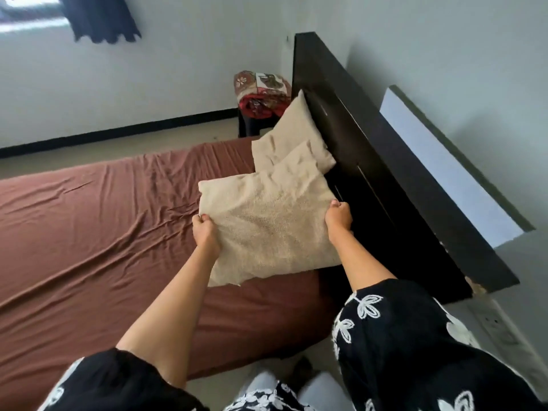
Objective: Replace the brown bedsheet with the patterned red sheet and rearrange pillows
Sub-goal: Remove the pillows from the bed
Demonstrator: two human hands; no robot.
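Observation:
The brown bedsheet covers the mattress and is wrinkled. A beige pillow is lifted above the sheet near the headboard. My left hand grips its left edge and my right hand grips its right edge. A second beige pillow leans against the dark headboard behind it. The folded patterned red sheet lies on a small dark stool beyond the far side of the bed.
A white wall with a black skirting line runs along the far side, with a dark curtain at the top left. A pale board stands behind the headboard. A strip of floor lies between bed and wall.

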